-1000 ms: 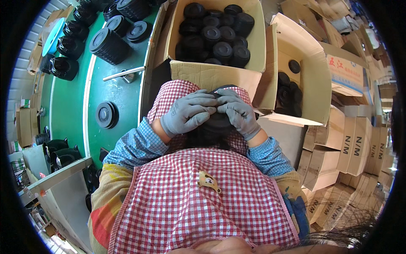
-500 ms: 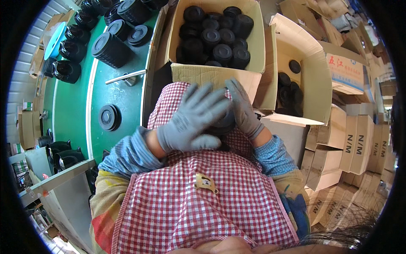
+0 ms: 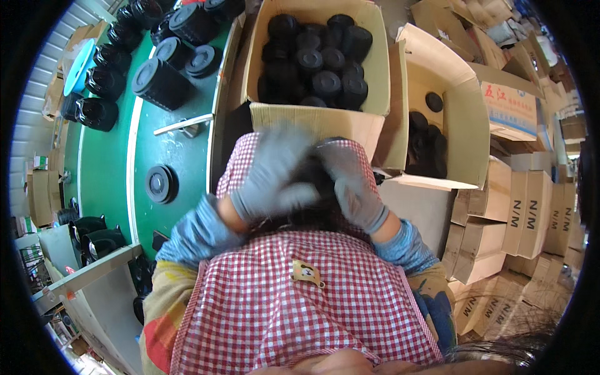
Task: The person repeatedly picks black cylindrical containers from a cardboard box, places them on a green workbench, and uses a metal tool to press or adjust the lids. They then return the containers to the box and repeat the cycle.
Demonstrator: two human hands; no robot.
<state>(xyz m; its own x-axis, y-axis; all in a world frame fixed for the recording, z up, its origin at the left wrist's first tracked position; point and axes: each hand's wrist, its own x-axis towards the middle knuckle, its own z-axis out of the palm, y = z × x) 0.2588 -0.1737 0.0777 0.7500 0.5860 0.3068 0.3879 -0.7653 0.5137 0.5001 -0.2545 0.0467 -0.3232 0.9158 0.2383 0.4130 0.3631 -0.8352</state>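
Observation:
Both hands wear grey gloves and are over my lap, on either side of a black object that is too blurred to name. My left hand is smeared by motion, its thumb side nearest the black object. Against the object's right side is my right hand; its fingers are also blurred, and I cannot tell whether they grip it. Beyond my knees, a cardboard box holds several stacks of black round lids.
On the green bench at left are a flat black round lid, a metal piece with a rod, lid stacks and glossy black housings. A second open carton stands at right with black pieces inside. Closed cartons are piled beyond it.
My left hand has shifted and lost its flat, spread pose in a blur. My right hand has come lower and inward. More of the dark object shows between them.

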